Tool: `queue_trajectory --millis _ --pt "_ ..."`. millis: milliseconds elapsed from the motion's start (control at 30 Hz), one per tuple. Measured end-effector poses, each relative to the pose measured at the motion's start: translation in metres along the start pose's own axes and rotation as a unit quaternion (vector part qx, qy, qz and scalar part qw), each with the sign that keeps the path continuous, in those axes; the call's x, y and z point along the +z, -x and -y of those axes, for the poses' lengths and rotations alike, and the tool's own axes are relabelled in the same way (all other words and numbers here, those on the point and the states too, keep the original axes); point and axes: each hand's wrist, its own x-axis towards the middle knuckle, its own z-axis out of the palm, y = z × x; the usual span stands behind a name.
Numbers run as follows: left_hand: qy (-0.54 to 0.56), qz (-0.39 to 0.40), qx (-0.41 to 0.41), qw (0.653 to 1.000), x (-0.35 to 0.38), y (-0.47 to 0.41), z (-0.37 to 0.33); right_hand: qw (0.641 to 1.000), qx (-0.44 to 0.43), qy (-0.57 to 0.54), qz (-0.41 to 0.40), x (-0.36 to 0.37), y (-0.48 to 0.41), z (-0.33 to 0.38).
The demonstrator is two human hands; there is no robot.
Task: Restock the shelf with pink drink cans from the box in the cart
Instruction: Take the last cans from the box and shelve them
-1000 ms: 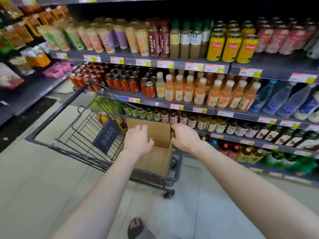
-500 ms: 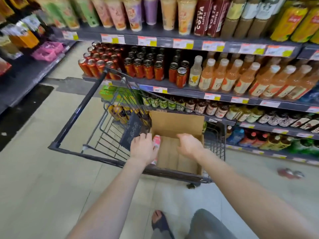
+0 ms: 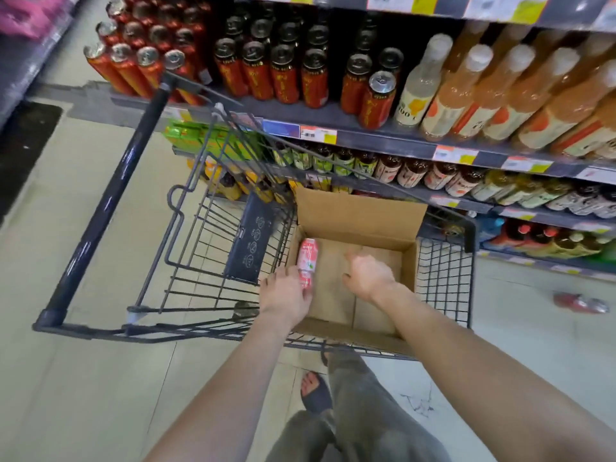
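Left hand [image 3: 286, 295]: gripping the pink can [image 3: 307, 258].
Right hand [image 3: 368, 276]: hovering loose-fingered, holding nothing.
Box [image 3: 360, 211]: showing bare cardboard otherwise (last can, probably; shelving it remaining).

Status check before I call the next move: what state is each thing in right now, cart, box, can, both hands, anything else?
cart: stands beside the shelf.
box: open, flap up, sits in the cart, bare bottom showing.
pink can: in the box by its left wall, gripped at its lower end.
left hand: grips the pink can.
right hand: open inside the box, holds nothing.
red cans: upright on the shelf.
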Motion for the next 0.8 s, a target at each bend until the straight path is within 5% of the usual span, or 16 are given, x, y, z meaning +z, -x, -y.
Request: queue_trajectory --millis 500,800 --pt "0.093 0.197 -0.146 0.965 0.145 -0.153 0.006 0.976 0.082 -0.147 0.136 0.093 -0.225 0.008" --pt "0.117 0.087 -0.215 0.966 0.215 -0.186 0.004 0.891 0.192 -0.406 0.063 0.161 -0.299 0.031"
